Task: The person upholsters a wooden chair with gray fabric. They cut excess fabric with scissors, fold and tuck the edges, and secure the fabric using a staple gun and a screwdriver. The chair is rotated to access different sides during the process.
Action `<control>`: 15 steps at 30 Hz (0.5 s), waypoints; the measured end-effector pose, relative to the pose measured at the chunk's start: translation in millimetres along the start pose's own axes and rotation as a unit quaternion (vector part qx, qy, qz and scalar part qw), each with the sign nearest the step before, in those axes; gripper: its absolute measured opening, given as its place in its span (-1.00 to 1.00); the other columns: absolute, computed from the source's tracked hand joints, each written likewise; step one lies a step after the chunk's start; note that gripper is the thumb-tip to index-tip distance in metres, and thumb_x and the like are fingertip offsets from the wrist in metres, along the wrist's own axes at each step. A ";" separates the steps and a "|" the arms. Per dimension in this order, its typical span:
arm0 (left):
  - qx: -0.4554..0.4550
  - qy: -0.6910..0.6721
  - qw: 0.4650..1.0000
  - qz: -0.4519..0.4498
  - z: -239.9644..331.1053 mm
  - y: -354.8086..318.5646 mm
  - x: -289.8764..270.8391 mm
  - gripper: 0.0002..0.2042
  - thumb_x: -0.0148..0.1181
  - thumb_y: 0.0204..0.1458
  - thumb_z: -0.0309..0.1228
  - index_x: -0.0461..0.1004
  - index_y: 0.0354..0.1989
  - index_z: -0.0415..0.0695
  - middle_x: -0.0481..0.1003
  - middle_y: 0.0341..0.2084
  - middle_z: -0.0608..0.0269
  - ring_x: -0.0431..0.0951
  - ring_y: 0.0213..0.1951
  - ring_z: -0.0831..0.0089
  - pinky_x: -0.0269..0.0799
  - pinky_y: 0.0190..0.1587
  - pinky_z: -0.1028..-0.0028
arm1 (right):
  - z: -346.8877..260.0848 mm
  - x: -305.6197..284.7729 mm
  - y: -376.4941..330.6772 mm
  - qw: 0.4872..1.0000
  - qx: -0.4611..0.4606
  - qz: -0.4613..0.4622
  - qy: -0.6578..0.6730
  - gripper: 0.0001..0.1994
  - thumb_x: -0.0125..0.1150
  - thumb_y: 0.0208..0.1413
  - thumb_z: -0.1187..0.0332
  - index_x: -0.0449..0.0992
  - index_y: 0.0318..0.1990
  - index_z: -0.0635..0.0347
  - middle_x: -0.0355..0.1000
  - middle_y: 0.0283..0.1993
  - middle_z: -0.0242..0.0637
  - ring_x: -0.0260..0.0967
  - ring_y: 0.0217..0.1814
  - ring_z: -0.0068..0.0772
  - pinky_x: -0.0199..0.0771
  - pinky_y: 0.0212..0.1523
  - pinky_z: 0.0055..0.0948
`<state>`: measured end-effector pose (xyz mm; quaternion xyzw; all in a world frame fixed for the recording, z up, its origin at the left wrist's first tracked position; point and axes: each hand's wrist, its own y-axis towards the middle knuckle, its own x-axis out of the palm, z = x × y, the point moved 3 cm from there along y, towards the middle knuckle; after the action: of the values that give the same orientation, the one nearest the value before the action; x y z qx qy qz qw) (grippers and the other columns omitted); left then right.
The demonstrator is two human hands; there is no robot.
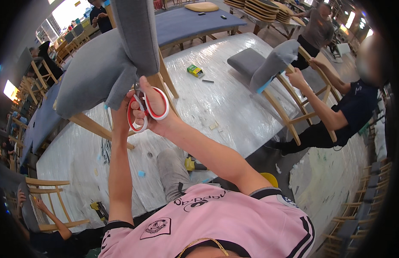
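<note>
- Right hand: fingers threaded through the red-and-white loops of a pair of scissors and curled tight round them; the thumb points up toward the grey fabric.
- Scissors: handles lie close together; the blades run up to the lower edge of the grey upholstery and are mostly hidden there, so how far they gape cannot be told.
- Left hand: raised just beside the scissors, fingers pinching the hanging edge of the grey fabric; its fingertips are partly covered by the handles.
- Grey upholstery: covers a wooden-framed chair resting on the plastic-wrapped table; the chair back rises out of the top edge and is cut off.
- On the table beyond: a small green-and-yellow box and a dark flat tool beside it, too small to identify.
- Right of the table: another person grips the wooden frame of a second grey-padded chair.
- Lower left: a further wooden chair frame, with someone's arm against it, bent by the lens rim.
</note>
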<state>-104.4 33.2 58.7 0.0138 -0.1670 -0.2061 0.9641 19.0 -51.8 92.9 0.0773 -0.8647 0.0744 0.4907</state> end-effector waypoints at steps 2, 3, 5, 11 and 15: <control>0.032 0.027 0.999 0.011 -5.7 -4.5 7.0 -0.80 0.05 0.33 -0.43 0.55 -0.02 -0.21 0.53 -0.36 0.35 0.54 -0.38 0.59 0.48 -0.36 0.60 | 1.0 -4.8 1.1 1.000 -0.005 -0.006 -0.007 -0.40 0.05 0.31 -0.31 0.41 -0.13 0.16 0.33 -0.55 -0.46 0.24 -0.70 -0.57 0.26 -0.66 -0.44; 0.056 0.039 0.998 -0.010 -9.4 -10.0 8.9 -0.80 0.05 0.31 -0.45 0.54 -0.02 -0.22 0.54 -0.35 0.33 0.55 -0.38 0.57 0.48 -0.35 0.59 | 0.1 -4.3 -1.2 1.000 -0.011 0.004 -0.002 -0.43 0.02 0.34 -0.28 0.44 -0.17 0.15 0.29 -0.59 -0.49 0.10 -0.74 -0.57 0.19 -0.68 -0.52; 0.136 0.163 0.977 -0.026 -28.6 -18.5 -1.6 -0.83 0.09 0.26 -0.49 0.56 -0.08 -0.25 0.53 -0.39 0.31 0.53 -0.40 0.54 0.47 -0.34 0.52 | 4.5 -13.7 -9.5 0.996 -0.032 -0.036 -0.080 -0.44 0.05 0.35 -0.25 0.44 -0.22 0.17 0.28 -0.62 -0.48 0.13 -0.73 -0.58 0.20 -0.68 -0.51; 0.030 0.495 0.866 0.065 -158.9 -98.7 -59.7 -0.66 0.17 0.32 -0.26 0.43 -0.38 -0.33 0.39 -0.56 0.15 0.32 -0.48 0.49 0.27 -0.39 0.39 | 70.8 -190.1 -75.0 0.759 -0.098 0.022 -0.643 -0.54 0.35 0.20 -0.09 0.57 -0.27 0.22 0.50 -0.48 -0.28 0.42 -0.48 -0.48 0.42 -0.46 -0.36; -0.118 0.493 0.855 0.109 -250.5 -205.8 -122.8 -0.70 0.17 0.28 -0.35 0.55 -0.02 -0.38 0.57 -0.34 -0.01 0.54 -0.37 0.30 0.43 -0.24 0.37 | 106.8 -375.2 -154.8 0.631 0.104 0.309 -0.704 -0.41 0.42 0.01 -0.19 0.68 0.00 0.12 0.65 -0.19 -0.02 0.65 -0.10 -0.04 0.61 -0.10 -0.14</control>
<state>-208.6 -116.3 -236.2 -0.0185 0.3551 -0.0842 0.9309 151.6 -202.1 -275.8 -0.1149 -0.9074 0.2343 -0.3295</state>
